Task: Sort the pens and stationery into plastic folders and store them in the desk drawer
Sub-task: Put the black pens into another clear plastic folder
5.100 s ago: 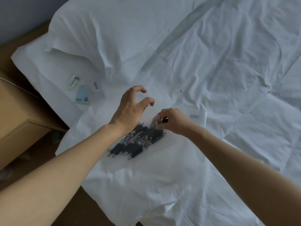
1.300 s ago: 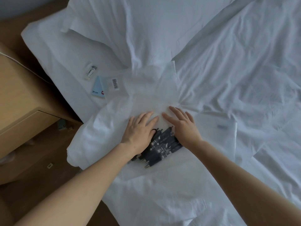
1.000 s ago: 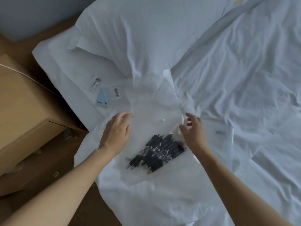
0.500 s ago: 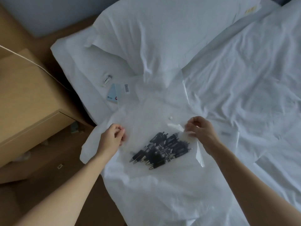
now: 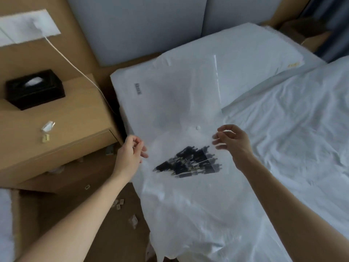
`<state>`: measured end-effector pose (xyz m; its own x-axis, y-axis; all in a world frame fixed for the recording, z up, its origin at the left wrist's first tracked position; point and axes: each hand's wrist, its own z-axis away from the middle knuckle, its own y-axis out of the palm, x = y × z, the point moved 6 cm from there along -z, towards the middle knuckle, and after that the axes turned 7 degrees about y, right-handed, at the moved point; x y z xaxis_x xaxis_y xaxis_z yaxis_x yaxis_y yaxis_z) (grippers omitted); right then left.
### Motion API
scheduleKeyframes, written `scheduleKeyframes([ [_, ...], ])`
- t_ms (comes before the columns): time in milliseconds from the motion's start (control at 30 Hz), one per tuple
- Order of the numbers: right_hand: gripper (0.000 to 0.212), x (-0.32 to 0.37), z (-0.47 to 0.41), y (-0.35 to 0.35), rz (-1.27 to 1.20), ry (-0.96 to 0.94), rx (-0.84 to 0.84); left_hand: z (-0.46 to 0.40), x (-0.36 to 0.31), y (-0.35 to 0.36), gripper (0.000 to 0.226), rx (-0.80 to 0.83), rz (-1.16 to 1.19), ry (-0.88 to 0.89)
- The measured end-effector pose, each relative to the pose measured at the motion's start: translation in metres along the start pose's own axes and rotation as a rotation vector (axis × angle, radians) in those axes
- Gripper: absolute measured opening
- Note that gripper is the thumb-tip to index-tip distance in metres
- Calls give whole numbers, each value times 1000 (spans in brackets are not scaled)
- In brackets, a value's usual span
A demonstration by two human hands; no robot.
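A clear plastic folder point(image 5: 179, 103) with a barcode sticker and a white snap button is lifted above the bed, its flap standing up. Several black pens point(image 5: 188, 162) lie bunched inside its lower part. My left hand point(image 5: 130, 152) pinches the folder's left edge. My right hand point(image 5: 233, 142) grips the right edge with curled fingers. The pens show through the plastic, blurred.
A wooden nightstand point(image 5: 62, 133) with a drawer front stands left of the bed, bearing a black tissue box point(image 5: 35, 88), a white cable and small wrappers. Scraps lie on the floor below. A pillow point(image 5: 255, 48) and rumpled white sheets point(image 5: 292, 129) fill the right.
Both hands have lifted the folder with the pens off the bed and raised it; the view has swung up and left, bringing the nightstand top into sight.
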<state>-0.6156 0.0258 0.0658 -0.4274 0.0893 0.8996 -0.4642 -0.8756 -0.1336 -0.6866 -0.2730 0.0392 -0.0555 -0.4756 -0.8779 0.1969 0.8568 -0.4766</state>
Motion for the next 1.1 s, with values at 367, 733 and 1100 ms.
scheduleKeyframes([
  [367, 16, 129, 134, 157, -26, -192, 291, 110, -53, -236, 10, -400, 41, 109],
  [733, 6, 124, 341, 439, 103, -292, 652, 337, 35, -492, 5, -887, -65, -20],
  [1100, 12, 64, 531, 645, 267, -350, 1106, 551, 137, -600, 13, -1284, -6, -279],
])
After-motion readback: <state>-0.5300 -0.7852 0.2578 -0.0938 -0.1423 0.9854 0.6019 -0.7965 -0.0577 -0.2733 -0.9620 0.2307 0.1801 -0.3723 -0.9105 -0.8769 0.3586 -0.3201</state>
